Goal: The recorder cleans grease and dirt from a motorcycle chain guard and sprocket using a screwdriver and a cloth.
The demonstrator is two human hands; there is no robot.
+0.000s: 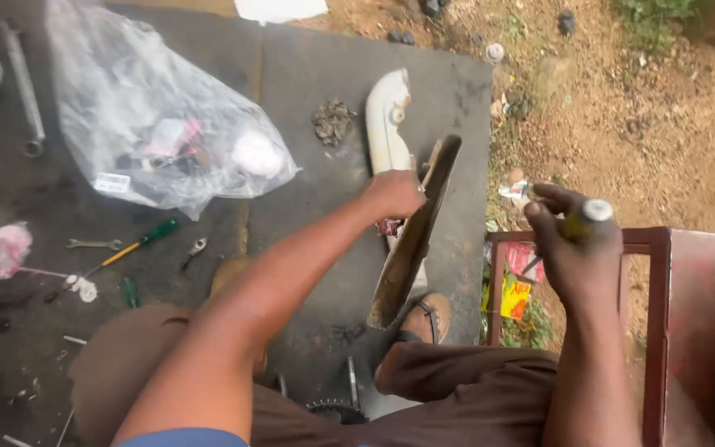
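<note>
Left hand (392,195) of mine is closed around the top edge of a dirty curved mudguard (411,240) that stands on end on the dark ground sheet (308,248) beside my sandalled foot (428,319). My right hand (571,240) grips a yellow-handled screwdriver (583,219) above the red bench (672,281).

An open-air repair workshop: oil-stained slab (308,74), scattered wrench (93,244), screwdriver (138,244), bare dirt ground (664,124) alongside.
</note>
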